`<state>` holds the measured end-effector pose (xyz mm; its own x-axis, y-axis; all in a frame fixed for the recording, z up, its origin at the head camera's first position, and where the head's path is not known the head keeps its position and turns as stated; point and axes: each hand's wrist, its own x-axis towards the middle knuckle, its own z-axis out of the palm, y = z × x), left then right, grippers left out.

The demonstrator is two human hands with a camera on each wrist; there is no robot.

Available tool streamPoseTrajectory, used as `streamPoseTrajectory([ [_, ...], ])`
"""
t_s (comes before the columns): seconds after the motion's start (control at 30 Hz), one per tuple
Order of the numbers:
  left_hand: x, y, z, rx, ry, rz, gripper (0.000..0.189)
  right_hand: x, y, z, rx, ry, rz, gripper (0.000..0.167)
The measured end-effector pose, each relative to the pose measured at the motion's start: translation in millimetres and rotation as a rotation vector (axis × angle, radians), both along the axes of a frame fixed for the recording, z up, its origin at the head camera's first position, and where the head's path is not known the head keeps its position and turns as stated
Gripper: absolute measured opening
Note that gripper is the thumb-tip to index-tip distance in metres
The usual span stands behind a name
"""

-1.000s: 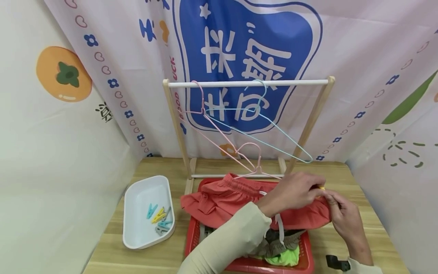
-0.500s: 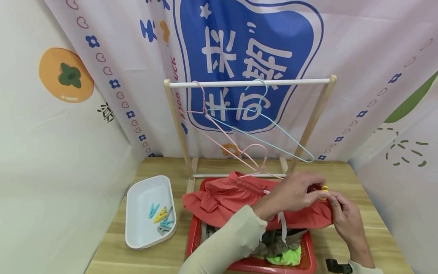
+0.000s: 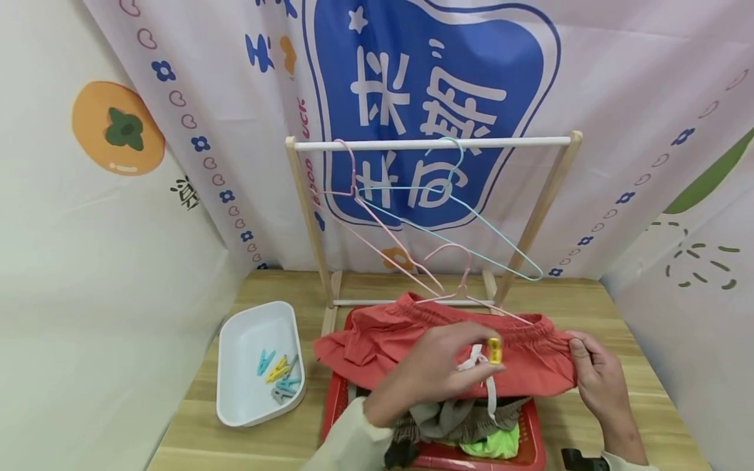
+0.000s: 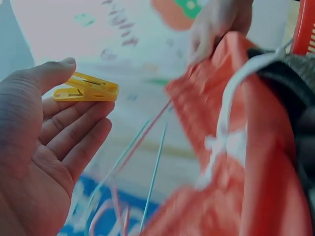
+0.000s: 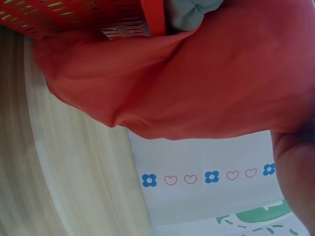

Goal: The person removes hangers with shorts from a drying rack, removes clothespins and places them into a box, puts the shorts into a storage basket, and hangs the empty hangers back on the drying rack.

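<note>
My left hand (image 3: pixel 427 369) pinches a yellow clothespin (image 3: pixel 495 350) between thumb and fingers, in front of red shorts (image 3: pixel 538 363). In the left wrist view, the clothespin (image 4: pixel 93 90) lies across the fingers under the thumb, apart from the cloth. At the shorts' right end, my right hand (image 3: pixel 599 373) grips the waistband. The right wrist view catches only part of that hand (image 5: pixel 295 177) against the red cloth. A pink hanger (image 3: pixel 464 288) runs into the waistband, its lower part hidden by fabric. The white drawstring (image 3: pixel 491 392) hangs down the shorts' front.
Under the shorts, a red basket (image 3: pixel 533 445) contains grey-brown and lime-green clothes. To the left, a white tray (image 3: pixel 235 399) holds several clothespins (image 3: pixel 277 369). Behind stands a rack (image 3: pixel 512 141) carrying a pink hanger (image 3: pixel 377 222) and a blue hanger (image 3: pixel 489 229).
My left hand has moved left from the waistband's right end, carrying the yellow clothespin away from the cloth. The right hand keeps its grip; the hanger in the shorts has shifted slightly right.
</note>
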<state>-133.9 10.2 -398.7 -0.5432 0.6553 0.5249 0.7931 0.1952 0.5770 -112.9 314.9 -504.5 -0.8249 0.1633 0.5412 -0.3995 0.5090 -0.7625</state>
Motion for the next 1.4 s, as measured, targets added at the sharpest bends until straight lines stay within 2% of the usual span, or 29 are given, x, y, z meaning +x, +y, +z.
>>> streamPoseTrajectory([
  [0.1, 4.3, -33.1, -10.7, 0.175, 0.003, 0.042, 0.027, 1.5, 1, 1.3, 0.019, -0.011, -0.008, 0.02],
  [0.23, 3.1, -78.6, -26.7, 0.381, -0.028, 0.14, 0.033, 2.8, 3, 3.5, 0.031, -0.019, -0.039, 0.02],
  [0.33, 1.0, -114.8, -38.0, 0.497, -0.088, 0.266, 0.036, 2.3, 4, 5.7, 0.025, -0.016, -0.043, 0.02],
  [0.47, -0.9, -165.7, -53.1, 0.534, -0.135, 0.516, 0.039, 1.3, 4, 7.4, 0.024, -0.01, -0.026, 0.02],
  [0.57, -4.4, -199.8, -67.3, 0.477, -0.154, 0.713, 0.036, 1.3, 3, 7.8, 0.015, -0.001, -0.019, 0.019],
  [0.63, -7.4, -218.4, -78.2, 0.43, -0.189, 0.819, 0.033, 1.4, 2, 8.2, 0.005, 0.009, -0.012, 0.019],
  [0.73, -10.4, -241.0, -96.9, 0.362, -0.273, 0.942, 0.032, 1.5, 1, 8.6, -0.002, 0.024, 0.003, 0.019],
  [0.83, -10.8, -256.2, -113.7, 0.315, -0.355, 1.016, 0.031, 1.6, 1, 8.7, -0.004, 0.032, 0.02, 0.02],
  [0.97, -7.9, -270.1, -132.6, 0.189, -0.404, 1.085, 0.033, 1.4, 1, 8.2, -0.009, 0.045, 0.032, 0.02],
  [1.1, -2.2, -279.0, -144.8, 0.035, -0.423, 1.138, 0.035, 2.2, 1, 7.6, -0.005, 0.057, 0.04, 0.019],
  [1.27, 2.5, -285.5, -154.0, -0.134, -0.439, 1.112, 0.041, 3.3, 1, 9.0, 0.004, 0.061, 0.043, 0.02],
  [1.4, 2.1, -285.1, -157.5, -0.19, -0.476, 1.081, 0.041, 4.6, 1, 10.3, 0.007, 0.062, 0.038, 0.02],
])
